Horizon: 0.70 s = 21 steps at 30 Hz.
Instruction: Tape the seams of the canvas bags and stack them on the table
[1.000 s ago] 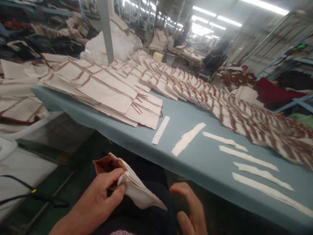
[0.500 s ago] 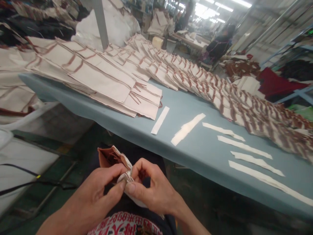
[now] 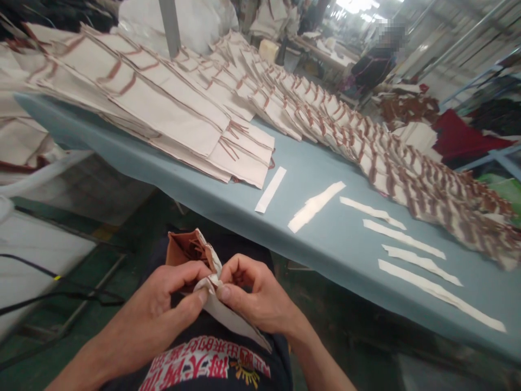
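Above my lap I hold a cream cloth bag (image 3: pixel 234 317) with a brown inside and thin brown cords bunched at its far end. My left hand (image 3: pixel 163 307) pinches a folded, rumpled edge of it between thumb and forefinger. On the other side of that fold, my right hand (image 3: pixel 256 296) is closed on the same edge, its thumb and fingertips close to the left ones. The fingertips hide exactly what lies between them. The lower part of the cloth hangs down over my dark, printed shirt.
Beyond my hands stretches a blue-covered table (image 3: pixel 321 239). Several cream strips (image 3: pixel 407 239) lie on it, beside a stack of cream pieces (image 3: pixel 171 108) with brown cords. Long rows of similar brown-trimmed pieces (image 3: pixel 325 114) run behind. A person (image 3: pixel 370 65) is at the back.
More of the cream cloth shows below my right hand, which has shifted slightly up and right. Both hands keep their pinch. The camera view has tilted down a little.
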Each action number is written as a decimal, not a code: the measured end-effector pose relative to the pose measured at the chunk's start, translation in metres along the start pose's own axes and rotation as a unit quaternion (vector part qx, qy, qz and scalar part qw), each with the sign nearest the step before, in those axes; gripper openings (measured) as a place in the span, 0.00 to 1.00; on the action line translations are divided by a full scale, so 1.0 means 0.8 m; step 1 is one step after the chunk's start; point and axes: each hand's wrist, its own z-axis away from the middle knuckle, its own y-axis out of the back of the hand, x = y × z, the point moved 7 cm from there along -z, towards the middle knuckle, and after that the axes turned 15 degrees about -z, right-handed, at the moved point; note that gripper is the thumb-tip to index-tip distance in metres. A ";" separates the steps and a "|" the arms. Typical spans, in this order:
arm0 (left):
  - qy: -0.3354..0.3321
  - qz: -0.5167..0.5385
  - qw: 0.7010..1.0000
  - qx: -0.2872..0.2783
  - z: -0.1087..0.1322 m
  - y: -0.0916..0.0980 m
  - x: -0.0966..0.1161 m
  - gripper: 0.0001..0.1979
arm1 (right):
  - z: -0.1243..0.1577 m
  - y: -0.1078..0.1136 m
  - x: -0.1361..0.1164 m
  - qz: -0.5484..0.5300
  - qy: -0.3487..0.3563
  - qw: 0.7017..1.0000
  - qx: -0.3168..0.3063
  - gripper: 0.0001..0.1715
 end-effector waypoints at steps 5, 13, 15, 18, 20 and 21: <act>0.002 0.021 1.000 0.016 0.000 -0.002 -0.010 0.17 | 0.006 -0.007 -0.021 0.103 0.052 0.993 0.018 0.15; 0.008 -0.028 1.000 0.007 -0.004 -0.002 -0.018 0.20 | 0.004 -0.010 -0.009 0.147 0.066 0.984 0.074 0.10; 0.004 -0.030 0.999 0.026 -0.004 0.002 -0.013 0.21 | 0.008 -0.014 -0.009 0.169 0.077 0.978 0.096 0.12; -0.002 -0.027 0.996 0.085 -0.001 0.010 -0.002 0.21 | 0.017 -0.022 -0.010 0.216 0.108 0.959 0.146 0.14; -0.005 -0.030 0.993 0.117 0.000 0.012 0.004 0.22 | 0.022 -0.029 -0.009 0.245 0.129 0.946 0.169 0.16; -0.003 -0.030 0.991 0.129 0.000 0.012 0.006 0.22 | 0.024 -0.031 -0.009 0.257 0.138 0.940 0.176 0.17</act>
